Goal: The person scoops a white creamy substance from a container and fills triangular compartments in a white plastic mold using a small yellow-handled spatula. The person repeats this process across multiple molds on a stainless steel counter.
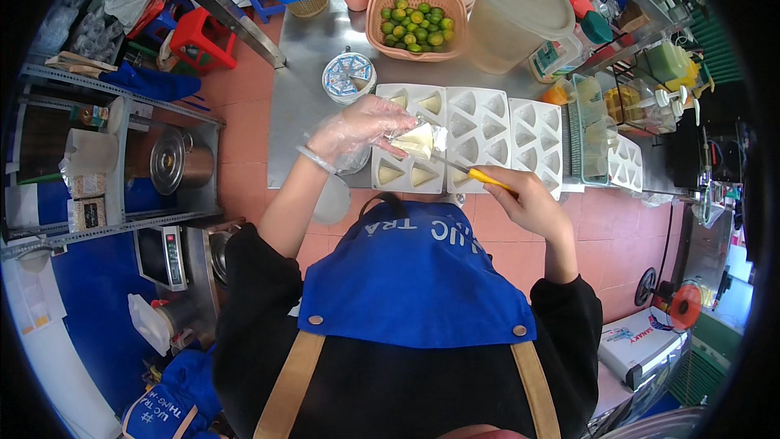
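Observation:
My left hand (359, 128), in a clear plastic glove, holds a pale triangular wedge, likely cheese (417, 141), in opened foil. In my bare right hand (521, 198) is a small knife with a yellow handle (487, 179); its blade reaches to the wedge's right side. Both hands are above white molds with wedge-shaped cavities. The left mold (401, 186) has similar pale wedges in several cavities, partly hidden by my gloved hand. Beside it lie a middle mold (478, 129) and a right mold (536, 140). Behind my left hand sits a round box of foil-wrapped wedges (349, 75).
At the back of the steel table (298, 42) stand a pink basket (417, 56) of small green citrus fruits and a large lidded plastic tub (499, 30). A green basket (585, 134) of plastic cups borders the molds on the right. Metal shelves (125, 158) rise at left.

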{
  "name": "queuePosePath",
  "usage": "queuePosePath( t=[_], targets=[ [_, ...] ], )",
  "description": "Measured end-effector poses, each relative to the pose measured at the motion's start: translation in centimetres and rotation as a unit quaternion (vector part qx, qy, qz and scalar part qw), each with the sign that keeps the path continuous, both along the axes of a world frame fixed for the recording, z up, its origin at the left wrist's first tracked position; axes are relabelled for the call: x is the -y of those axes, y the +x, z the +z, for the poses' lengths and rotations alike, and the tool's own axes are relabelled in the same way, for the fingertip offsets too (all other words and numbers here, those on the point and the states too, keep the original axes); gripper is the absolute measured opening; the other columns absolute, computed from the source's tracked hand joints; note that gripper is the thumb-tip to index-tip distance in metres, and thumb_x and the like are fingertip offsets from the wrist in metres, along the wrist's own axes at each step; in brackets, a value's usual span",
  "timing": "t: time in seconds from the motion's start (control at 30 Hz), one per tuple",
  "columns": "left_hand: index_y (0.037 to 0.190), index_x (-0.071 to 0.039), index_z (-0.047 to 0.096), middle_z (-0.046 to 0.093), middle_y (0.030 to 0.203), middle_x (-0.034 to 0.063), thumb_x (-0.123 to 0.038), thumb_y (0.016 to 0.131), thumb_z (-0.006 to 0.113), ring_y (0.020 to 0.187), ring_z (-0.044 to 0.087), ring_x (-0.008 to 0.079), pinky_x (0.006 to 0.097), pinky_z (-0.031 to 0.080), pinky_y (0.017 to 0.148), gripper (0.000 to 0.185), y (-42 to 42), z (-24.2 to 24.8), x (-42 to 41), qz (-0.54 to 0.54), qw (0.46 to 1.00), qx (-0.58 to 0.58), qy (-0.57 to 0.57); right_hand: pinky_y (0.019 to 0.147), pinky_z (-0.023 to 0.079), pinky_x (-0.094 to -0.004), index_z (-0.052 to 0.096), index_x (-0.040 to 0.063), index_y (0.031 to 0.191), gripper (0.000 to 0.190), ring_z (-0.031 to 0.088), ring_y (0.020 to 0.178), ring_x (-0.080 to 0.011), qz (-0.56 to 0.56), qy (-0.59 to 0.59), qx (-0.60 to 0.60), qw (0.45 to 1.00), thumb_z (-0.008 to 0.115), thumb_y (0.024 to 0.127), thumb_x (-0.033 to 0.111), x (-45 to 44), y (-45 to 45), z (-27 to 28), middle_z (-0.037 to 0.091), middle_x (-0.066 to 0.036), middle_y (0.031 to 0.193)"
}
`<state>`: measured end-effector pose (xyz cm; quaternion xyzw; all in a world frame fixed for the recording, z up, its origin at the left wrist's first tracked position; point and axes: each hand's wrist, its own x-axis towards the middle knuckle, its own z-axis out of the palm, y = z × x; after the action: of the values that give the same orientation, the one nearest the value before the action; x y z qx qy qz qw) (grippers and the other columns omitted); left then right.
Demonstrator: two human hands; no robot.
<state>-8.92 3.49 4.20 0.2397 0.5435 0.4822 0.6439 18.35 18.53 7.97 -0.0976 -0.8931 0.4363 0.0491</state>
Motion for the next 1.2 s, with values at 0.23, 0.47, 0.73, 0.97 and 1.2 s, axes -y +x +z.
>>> queuePosePath(
  t=[0.23, 0.47, 0.73, 0.97, 1.2],
  targets=[
    [0.118, 0.012, 0.050, 0.059, 0.114, 0.0173, -0.017, 0.094, 0.058, 0.100, 0.064, 0.0302, 0.0377, 0.056, 0.088, 0.039, 1.0, -2.2, -0.6, 0.057, 0.987, 0.150, 0.028, 0.063, 0.048, -0.0309, 0.060, 0.002, 0.118, 0.028, 0.059, 0.064, -0.0205, -0.068, -0.066, 0.072, 0.993, 0.058, 0.091, 0.009, -0.4, 0.4, -1.0, 0.066, -0.015, 0.087],
    [0.116, 0.012, 0.054, 0.061, 0.112, 0.0190, -0.020, 0.094, 0.059, 0.102, 0.063, 0.0286, 0.0347, 0.055, 0.089, 0.040, 1.7, -5.7, -0.7, 0.141, 0.987, 0.081, 0.002, 0.048, 0.031, -0.0201, 0.054, 0.002, 0.127, 0.031, 0.037, 0.052, -0.0048, -0.138, -0.375, 0.060, 0.915, 0.047, 0.100, 0.016, -0.2, 1.3, -4.2, 0.040, 0.004, 0.063],
    [0.113, 0.010, 0.056, 0.062, 0.108, 0.0135, -0.020, 0.093, 0.061, 0.093, 0.064, 0.0197, 0.0331, 0.058, 0.081, 0.036, 4.6, -8.7, 2.2, 0.245, 0.969, 0.019, -0.012, 0.044, 0.022, -0.0199, 0.050, 0.004, 0.131, 0.034, 0.028, 0.049, -0.0036, -0.205, -0.508, 0.020, 0.836, 0.041, 0.102, 0.019, 1.1, 2.7, -6.8, 0.031, 0.006, 0.061],
    [0.103, 0.003, 0.063, 0.068, 0.091, 0.0110, -0.013, 0.085, 0.066, 0.077, 0.066, 0.0163, 0.0275, 0.053, 0.069, 0.024, 6.4, -12.5, 2.3, 0.251, 0.938, -0.238, -0.040, 0.044, 0.021, -0.0197, 0.051, 0.004, 0.130, 0.033, 0.027, 0.049, -0.0034, -0.233, -0.523, 0.058, 0.818, 0.041, 0.102, 0.018, 2.0, 3.0, -7.6, 0.032, 0.006, 0.063],
    [0.098, -0.003, 0.068, 0.069, 0.084, 0.0113, -0.006, 0.079, 0.068, 0.073, 0.066, 0.0209, 0.0315, 0.052, 0.066, 0.019, 8.0, -12.0, 2.7, 0.258, 0.826, -0.500, -0.026, 0.044, 0.021, -0.0193, 0.052, 0.005, 0.129, 0.032, 0.028, 0.050, -0.0028, -0.229, -0.523, 0.088, 0.816, 0.042, 0.102, 0.018, 1.4, 3.0, -7.6, 0.033, 0.007, 0.064]
  ],
)
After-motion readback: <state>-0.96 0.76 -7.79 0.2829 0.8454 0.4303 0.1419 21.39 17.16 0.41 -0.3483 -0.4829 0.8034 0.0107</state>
